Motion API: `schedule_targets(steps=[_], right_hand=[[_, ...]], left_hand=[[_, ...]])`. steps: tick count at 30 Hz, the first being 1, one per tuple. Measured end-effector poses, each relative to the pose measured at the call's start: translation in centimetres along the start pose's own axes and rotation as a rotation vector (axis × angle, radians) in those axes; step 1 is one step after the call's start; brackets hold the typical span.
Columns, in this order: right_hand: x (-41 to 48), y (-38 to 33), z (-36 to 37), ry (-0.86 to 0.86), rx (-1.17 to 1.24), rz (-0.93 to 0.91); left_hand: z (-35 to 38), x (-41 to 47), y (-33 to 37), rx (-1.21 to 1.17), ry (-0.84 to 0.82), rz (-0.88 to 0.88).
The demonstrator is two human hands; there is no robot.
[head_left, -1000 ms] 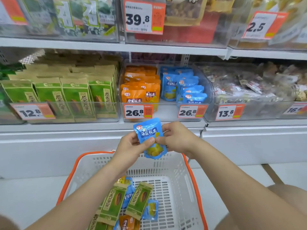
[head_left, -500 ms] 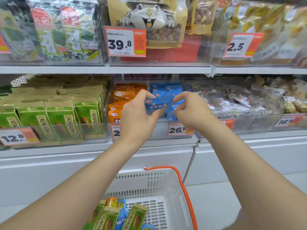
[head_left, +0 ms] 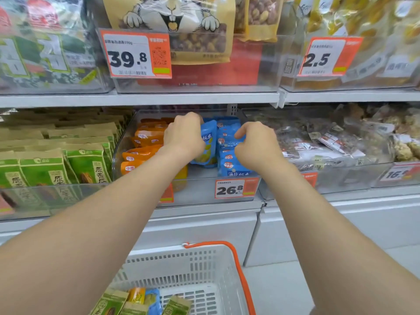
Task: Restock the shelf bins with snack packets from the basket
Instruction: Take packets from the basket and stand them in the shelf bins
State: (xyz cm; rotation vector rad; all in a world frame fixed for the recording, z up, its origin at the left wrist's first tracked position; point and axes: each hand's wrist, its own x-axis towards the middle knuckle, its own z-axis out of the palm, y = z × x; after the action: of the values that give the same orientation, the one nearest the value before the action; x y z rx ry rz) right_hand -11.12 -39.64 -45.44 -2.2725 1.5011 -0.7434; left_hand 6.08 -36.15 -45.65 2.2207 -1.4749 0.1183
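My left hand grips a blue snack packet and holds it upright inside the clear shelf bin, at the left of the row of blue packets. My right hand is also in the bin, its fingers curled onto a blue packet in that row. Orange packets fill the bin's left half. Below, the white basket with an orange rim holds green packets, an orange packet and a blue one.
Green packets stand in the bin on the left. To the right is a bin of clear-wrapped snacks. The shelf above carries large bags close over the bin's opening. A 26.8 price tag hangs on the bin front.
Both hands have carried the blue packet up from over the basket and into the shelf bin. The right hand has moved off it onto the row of blue packets.
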Motion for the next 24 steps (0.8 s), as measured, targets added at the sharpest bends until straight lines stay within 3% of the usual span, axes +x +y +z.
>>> schedule_targets(steps=[8, 14, 24], right_hand=[[1.8, 0.6, 1.7, 0.087, -0.306, -0.107], [2.3, 0.5, 3.5, -0.053, -0.457, -0.246], [2.5, 1.3, 3.1, 0.028, -0.436, -0.242]], left_hand=[[2.3, 0.8, 1.4, 0.326, -0.136, 0.012], [2.4, 1.1, 2.0, 0.426, -0.174, 0.037], [2.8, 1.5, 1.9, 0.546, -0.13, 0.044]])
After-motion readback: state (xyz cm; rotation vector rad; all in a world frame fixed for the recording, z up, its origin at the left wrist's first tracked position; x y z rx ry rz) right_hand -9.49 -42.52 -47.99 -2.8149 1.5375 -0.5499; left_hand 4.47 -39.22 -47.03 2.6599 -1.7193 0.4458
